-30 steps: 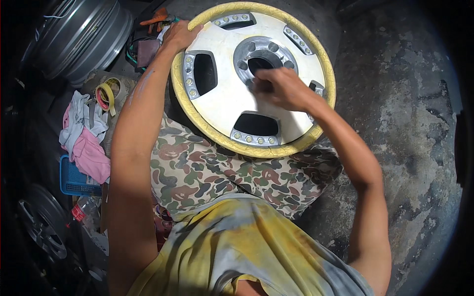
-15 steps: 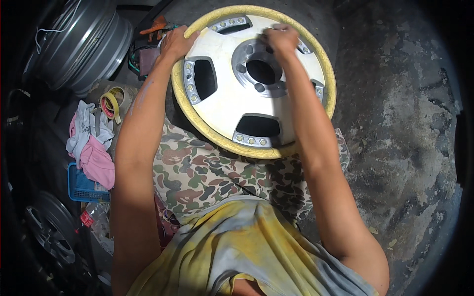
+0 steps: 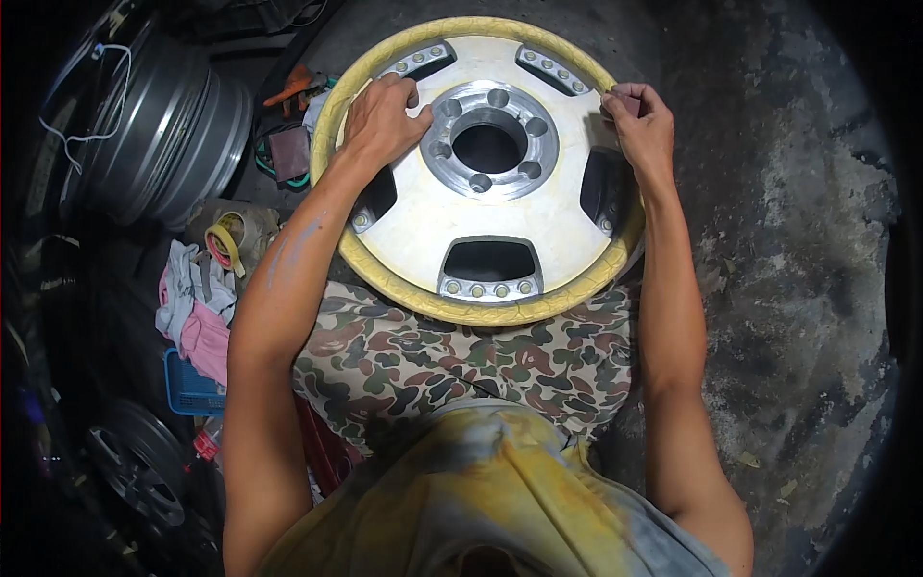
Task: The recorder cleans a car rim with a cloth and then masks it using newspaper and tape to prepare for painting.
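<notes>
A large wheel rim (image 3: 567, 216) rests over my lap, its face white with a bare metal centre and several dark window openings. Yellow masking tape (image 3: 481, 313) wraps its outer lip. My left hand (image 3: 383, 123) lies on the upper left of the face, thumb apart from the bent fingers, with nothing visible in it. At the right edge, beside the taped lip, my right hand (image 3: 641, 113) is closed with its fingertips pressed together. What it pinches, if anything, is too small to make out.
Bare metal wheel rims (image 3: 159, 130) stand at the far left, with a white cord. Left of my arm are tape rolls (image 3: 225, 245), grey and pink cloths (image 3: 200, 317) and a blue basket (image 3: 192, 385). A dark spoked wheel (image 3: 135, 466) sits lower left. Worn concrete floor (image 3: 779, 288) spans the right.
My right hand has gone from beside the hub to the right edge. My left hand has moved from the lip onto the face. The wheel has turned and shifted slightly left in view.
</notes>
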Tool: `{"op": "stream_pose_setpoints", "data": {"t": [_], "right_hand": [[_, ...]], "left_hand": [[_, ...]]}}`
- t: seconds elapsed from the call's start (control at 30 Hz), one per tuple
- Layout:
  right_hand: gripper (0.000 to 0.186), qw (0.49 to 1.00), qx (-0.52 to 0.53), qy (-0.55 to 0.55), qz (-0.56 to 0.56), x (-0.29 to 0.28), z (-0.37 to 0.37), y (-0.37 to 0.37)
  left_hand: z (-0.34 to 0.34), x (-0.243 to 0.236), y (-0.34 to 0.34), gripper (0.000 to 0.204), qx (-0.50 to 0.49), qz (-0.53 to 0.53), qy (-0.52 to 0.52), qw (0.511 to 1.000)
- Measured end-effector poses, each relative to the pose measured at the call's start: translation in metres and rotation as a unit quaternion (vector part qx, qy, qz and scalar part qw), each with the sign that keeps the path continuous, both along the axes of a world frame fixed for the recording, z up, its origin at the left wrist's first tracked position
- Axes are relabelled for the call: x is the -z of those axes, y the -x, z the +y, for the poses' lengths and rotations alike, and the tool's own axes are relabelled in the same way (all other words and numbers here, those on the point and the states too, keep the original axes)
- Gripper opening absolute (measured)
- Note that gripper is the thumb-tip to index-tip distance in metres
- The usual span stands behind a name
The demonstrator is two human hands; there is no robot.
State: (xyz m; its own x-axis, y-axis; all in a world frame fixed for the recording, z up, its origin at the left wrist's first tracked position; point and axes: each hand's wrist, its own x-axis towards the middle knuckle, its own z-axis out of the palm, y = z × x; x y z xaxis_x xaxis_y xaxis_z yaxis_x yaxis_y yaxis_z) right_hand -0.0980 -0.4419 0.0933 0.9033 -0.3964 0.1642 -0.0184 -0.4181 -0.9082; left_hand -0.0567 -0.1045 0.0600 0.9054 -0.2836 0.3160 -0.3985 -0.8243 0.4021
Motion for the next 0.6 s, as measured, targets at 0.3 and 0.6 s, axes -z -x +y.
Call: {"op": "stream_pose_setpoints", "data": {"t": [0.3, 0.6], "right_hand": [[0.024, 0.994, -0.057, 0.077, -0.061, -0.021, 0.004, 0.024], [0.025, 0.988, -0.05, 0.14, -0.034, -0.038, -0.007, 0.052]], "left_hand": [[-0.027, -0.013, -0.008, 0.024, -0.012, 0.042, -0.061, 0.997], [-0.047, -0.01, -0.033, 0.022, 0.01, -0.001, -0.078, 0.997]]}}
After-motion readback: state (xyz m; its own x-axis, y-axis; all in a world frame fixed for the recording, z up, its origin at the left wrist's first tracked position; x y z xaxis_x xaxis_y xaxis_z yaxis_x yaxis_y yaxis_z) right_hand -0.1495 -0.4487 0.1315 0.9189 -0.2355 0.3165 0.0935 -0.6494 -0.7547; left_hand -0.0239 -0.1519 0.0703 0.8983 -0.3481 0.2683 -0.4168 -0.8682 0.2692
